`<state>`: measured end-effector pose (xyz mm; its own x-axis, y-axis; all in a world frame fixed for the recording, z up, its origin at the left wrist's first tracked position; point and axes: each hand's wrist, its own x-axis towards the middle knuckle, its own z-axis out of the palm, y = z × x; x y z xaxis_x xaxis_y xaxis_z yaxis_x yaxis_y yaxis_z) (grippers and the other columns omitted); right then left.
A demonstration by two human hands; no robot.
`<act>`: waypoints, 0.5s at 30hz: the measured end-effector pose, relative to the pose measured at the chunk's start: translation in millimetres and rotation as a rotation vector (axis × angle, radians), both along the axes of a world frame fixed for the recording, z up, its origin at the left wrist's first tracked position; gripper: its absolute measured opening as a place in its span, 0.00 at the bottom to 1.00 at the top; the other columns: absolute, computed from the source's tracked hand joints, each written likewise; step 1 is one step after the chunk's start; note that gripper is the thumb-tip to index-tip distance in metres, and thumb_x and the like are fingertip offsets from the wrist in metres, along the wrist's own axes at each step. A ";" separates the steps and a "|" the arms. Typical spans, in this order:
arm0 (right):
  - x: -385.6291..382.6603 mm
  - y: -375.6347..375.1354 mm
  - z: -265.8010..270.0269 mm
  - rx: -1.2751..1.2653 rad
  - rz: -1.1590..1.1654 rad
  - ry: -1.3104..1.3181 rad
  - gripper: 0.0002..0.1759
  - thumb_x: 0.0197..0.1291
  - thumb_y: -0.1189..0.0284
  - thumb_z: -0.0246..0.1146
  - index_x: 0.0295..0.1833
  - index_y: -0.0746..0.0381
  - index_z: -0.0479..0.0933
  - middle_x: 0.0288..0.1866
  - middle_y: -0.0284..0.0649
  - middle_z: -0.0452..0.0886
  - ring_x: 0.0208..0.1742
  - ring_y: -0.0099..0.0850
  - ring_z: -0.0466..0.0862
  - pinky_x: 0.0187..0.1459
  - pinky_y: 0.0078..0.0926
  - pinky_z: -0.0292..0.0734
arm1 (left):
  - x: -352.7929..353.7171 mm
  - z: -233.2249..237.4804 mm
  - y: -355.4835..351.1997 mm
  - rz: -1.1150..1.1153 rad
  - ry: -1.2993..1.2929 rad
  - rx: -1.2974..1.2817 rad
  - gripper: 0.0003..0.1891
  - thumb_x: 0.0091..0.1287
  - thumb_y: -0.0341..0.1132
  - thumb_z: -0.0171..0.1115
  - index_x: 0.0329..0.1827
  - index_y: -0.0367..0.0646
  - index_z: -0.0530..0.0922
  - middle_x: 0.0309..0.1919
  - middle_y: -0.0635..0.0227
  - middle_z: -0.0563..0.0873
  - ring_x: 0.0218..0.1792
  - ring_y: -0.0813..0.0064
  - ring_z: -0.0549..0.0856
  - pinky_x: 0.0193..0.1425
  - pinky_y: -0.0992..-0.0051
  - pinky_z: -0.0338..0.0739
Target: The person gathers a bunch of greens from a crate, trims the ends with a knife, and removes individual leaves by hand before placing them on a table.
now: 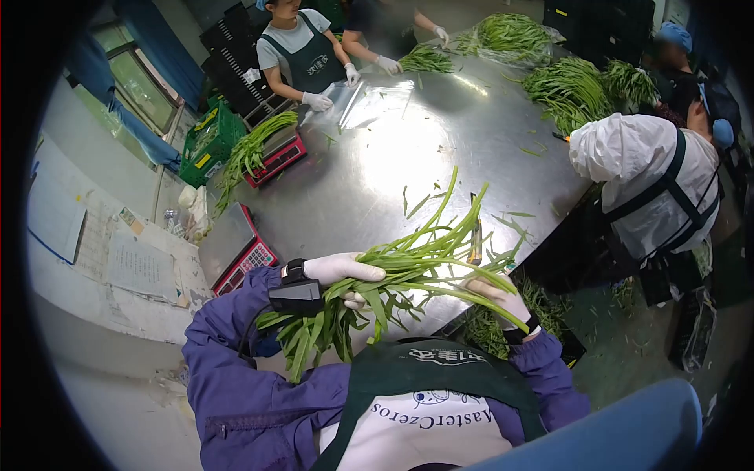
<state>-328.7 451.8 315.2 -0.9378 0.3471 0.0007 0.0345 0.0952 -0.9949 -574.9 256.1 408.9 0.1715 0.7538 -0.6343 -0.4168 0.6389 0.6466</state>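
Two hands, left hand and right hand, were closed on the bunch of greens above the near bench edge, so loose stalks could have slipped out.

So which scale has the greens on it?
The far scale beside the green crate: a bunch of greens lies across it. The near scale, by the left hand, has nothing on top.
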 end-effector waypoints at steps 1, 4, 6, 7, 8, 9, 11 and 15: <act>-9.5 -5.5 -20.4 -0.408 0.007 0.130 0.14 0.66 0.69 0.56 0.43 0.69 0.81 0.43 0.43 0.83 0.42 0.27 0.81 0.46 0.23 0.74 | 0.4 2.0 0.8 -0.033 -0.065 0.042 0.19 0.70 0.39 0.55 0.59 0.40 0.66 0.19 0.73 0.70 0.16 0.84 0.68 0.19 0.81 0.62; -24.6 -19.4 -34.2 -0.885 -0.020 0.286 0.15 0.66 0.70 0.56 0.49 0.71 0.76 0.50 0.47 0.80 0.47 0.30 0.80 0.50 0.26 0.74 | 4.0 7.6 4.7 -0.061 -0.131 0.085 0.19 0.71 0.39 0.53 0.59 0.39 0.67 0.17 0.74 0.67 0.16 0.84 0.66 0.18 0.81 0.60; -32.1 -19.7 -42.2 -0.903 -0.079 0.248 0.14 0.65 0.70 0.56 0.49 0.71 0.75 0.47 0.47 0.80 0.45 0.31 0.80 0.50 0.27 0.74 | 5.4 8.0 4.0 -0.050 -0.129 0.085 0.19 0.71 0.39 0.53 0.60 0.39 0.67 0.17 0.75 0.66 0.16 0.84 0.65 0.19 0.80 0.59; -34.7 -19.7 -44.3 -0.918 -0.137 0.208 0.14 0.65 0.71 0.56 0.49 0.72 0.74 0.45 0.47 0.80 0.44 0.32 0.80 0.50 0.28 0.74 | 5.8 6.3 3.0 -0.036 -0.136 0.080 0.19 0.71 0.38 0.53 0.60 0.38 0.66 0.17 0.74 0.67 0.16 0.84 0.65 0.19 0.81 0.59; -33.9 -17.9 -45.0 -0.918 -0.137 0.208 0.14 0.65 0.71 0.56 0.49 0.72 0.74 0.45 0.47 0.80 0.44 0.32 0.80 0.50 0.28 0.74 | 6.0 4.8 2.8 -0.021 -0.144 0.077 0.19 0.71 0.38 0.53 0.60 0.38 0.66 0.17 0.74 0.67 0.16 0.84 0.64 0.19 0.81 0.59; -33.0 -16.4 -38.0 -0.904 -0.077 0.353 0.13 0.65 0.71 0.55 0.47 0.71 0.75 0.43 0.47 0.80 0.43 0.33 0.80 0.48 0.29 0.74 | 5.5 4.3 2.4 -0.021 -0.143 0.076 0.19 0.71 0.38 0.53 0.60 0.38 0.66 0.17 0.74 0.67 0.16 0.84 0.64 0.19 0.81 0.59; -31.5 -13.3 -39.0 -0.945 -0.001 0.564 0.12 0.64 0.72 0.55 0.44 0.71 0.75 0.41 0.46 0.79 0.42 0.35 0.79 0.47 0.29 0.75 | 3.9 3.5 0.8 0.014 -0.145 0.026 0.18 0.68 0.36 0.57 0.58 0.40 0.67 0.21 0.73 0.70 0.17 0.84 0.64 0.21 0.80 0.60; -34.2 2.1 -60.9 -0.899 0.056 0.470 0.16 0.65 0.68 0.56 0.48 0.71 0.74 0.48 0.48 0.78 0.46 0.35 0.80 0.48 0.30 0.75 | 0.0 2.8 0.4 -0.004 -0.195 0.026 0.18 0.68 0.36 0.57 0.57 0.41 0.68 0.23 0.74 0.71 0.17 0.84 0.64 0.22 0.79 0.60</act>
<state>-362.9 453.8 254.3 -0.9248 0.3560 0.1341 -0.3601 -0.7057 -0.6102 -574.9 256.5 411.7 0.2923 0.7686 -0.5690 -0.5334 0.6249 0.5701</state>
